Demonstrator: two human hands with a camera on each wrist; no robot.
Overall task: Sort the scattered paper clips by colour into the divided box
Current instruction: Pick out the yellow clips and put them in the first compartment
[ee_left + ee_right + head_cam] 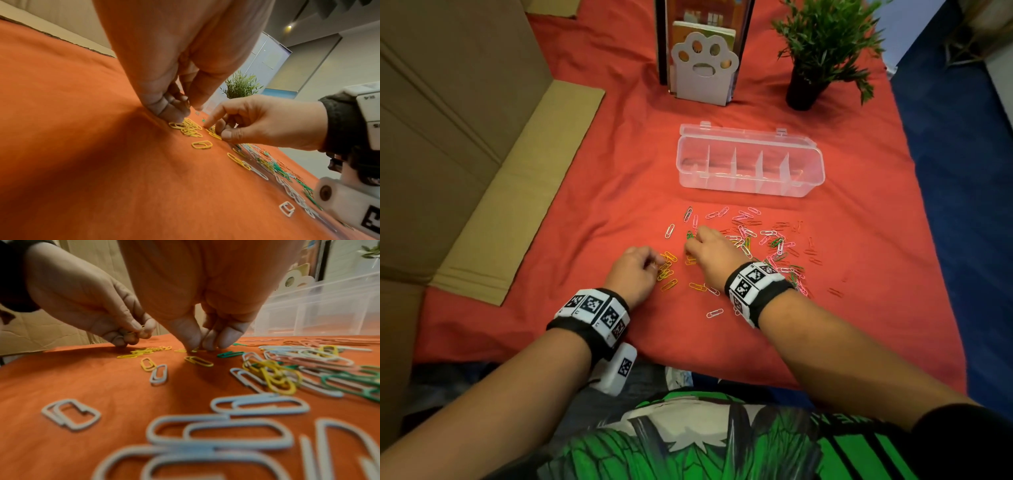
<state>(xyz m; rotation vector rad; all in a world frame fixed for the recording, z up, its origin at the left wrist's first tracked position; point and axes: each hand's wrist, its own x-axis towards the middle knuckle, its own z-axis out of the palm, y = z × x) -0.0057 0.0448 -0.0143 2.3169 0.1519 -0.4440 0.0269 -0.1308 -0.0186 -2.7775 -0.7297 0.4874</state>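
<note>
Left hand [635, 274]: knuckles on the red cloth [592, 240] toward its near edge, fingers curled, pinching yellow clips [136, 331].
Right hand [710, 253]: just beside it, fingertips bunched down on a yellow clip; whether it grips, cannot tell.
Paper clips [760, 240]: scattered mid-cloth.
Box [751, 161]: farther back, lid open.

Paper clips [748, 240] — yellow, white, pink, green, red — lie on a red-orange cloth [599, 212]; the divided box [751, 161] is clear, the wristbands [594, 313] black-and-white checked.
</note>
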